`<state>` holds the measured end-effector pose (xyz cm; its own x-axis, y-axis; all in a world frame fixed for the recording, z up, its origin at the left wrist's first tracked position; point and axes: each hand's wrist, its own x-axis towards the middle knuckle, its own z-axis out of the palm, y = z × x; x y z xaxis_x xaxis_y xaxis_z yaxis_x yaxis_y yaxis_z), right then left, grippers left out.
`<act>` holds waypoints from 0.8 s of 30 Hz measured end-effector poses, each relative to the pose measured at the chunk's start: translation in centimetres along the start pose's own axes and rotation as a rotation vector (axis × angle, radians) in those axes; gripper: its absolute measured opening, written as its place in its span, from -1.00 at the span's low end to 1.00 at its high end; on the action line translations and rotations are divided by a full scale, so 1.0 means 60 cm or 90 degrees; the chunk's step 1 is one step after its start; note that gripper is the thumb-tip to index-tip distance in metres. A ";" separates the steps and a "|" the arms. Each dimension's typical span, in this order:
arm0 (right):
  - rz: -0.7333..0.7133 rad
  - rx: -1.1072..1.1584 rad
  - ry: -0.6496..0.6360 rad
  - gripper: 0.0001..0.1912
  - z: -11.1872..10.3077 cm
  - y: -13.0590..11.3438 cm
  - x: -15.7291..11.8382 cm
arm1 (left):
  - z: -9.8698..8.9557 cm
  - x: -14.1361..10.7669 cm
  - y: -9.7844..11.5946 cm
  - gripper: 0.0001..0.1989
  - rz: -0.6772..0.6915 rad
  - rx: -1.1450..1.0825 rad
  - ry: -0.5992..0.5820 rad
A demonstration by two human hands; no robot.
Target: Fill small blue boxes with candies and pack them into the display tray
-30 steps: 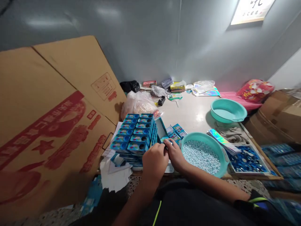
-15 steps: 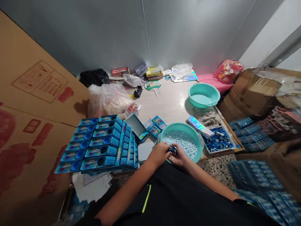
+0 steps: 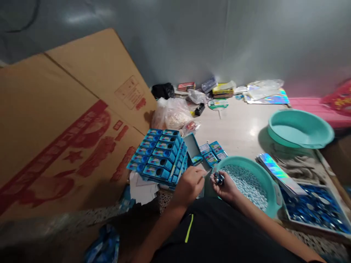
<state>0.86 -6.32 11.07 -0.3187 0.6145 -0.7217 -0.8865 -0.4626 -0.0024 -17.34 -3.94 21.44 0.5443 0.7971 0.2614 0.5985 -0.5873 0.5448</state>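
My right hand [image 3: 226, 189], palm up, is wrapped round several small shiny dark blue pieces [image 3: 218, 178] at the near left edge of a turquoise basin [image 3: 277, 193]. Small pale blue beads [image 3: 245, 182] lie in that basin. Just left of it my left hand [image 3: 192, 182] is pinched; what is at its fingertips is too small to name. Beyond my left hand stands a stack of blue boxes [image 3: 160, 160] with round openings. An open blue box [image 3: 193, 148] rests beside the stack, and small printed blue packets [image 3: 215, 151] lie behind the basin.
A second turquoise basin [image 3: 300, 129] stands at the back right. A tray of shiny blue discs [image 3: 315, 208] and holographic strips [image 3: 279, 173] are at the right. Large cardboard [image 3: 68, 128] rises on the left. Plastic bags [image 3: 175, 113] and a fan [image 3: 218, 105] lie along the back.
The view has swung left, showing more cardboard. My hands, together over the basin before, are now apart, with the left one nearer the box stack. The dark pieces are in my right hand.
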 end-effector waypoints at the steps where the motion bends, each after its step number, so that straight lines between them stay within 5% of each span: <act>1: 0.018 -0.005 -0.006 -0.88 0.007 0.002 0.001 | -0.040 -0.011 -0.003 -0.78 -0.030 0.020 0.114; 3: 0.050 -0.008 -0.015 -0.93 0.019 0.008 0.004 | -0.123 -0.035 -0.014 -0.85 -0.129 0.076 0.266; 4: 0.061 -0.009 -0.024 -0.95 0.024 0.012 0.005 | -0.161 -0.046 -0.021 -0.86 -0.177 0.106 0.280; 8: 0.074 -0.021 -0.050 -0.95 0.031 0.030 0.006 | -0.249 -0.067 -0.053 -0.85 -0.300 0.146 0.099; 13: 0.044 -0.047 -0.064 -0.93 0.030 0.040 0.004 | -0.262 -0.025 -0.080 -0.85 -0.334 0.150 -0.118; 18: 0.001 -0.107 -0.065 -0.88 0.032 0.042 0.003 | -0.268 0.040 -0.096 -0.64 -0.449 0.170 -0.313; 24: -0.073 -0.230 -0.058 -0.82 0.036 0.039 -0.005 | -0.258 0.091 -0.102 -0.54 -0.448 0.330 -0.405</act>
<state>-1.84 -6.21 12.78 -0.2670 0.7217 -0.6386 -0.7482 -0.5729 -0.3346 -27.10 6.17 31.85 0.0970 0.8479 -0.5212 0.9907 -0.1324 -0.0311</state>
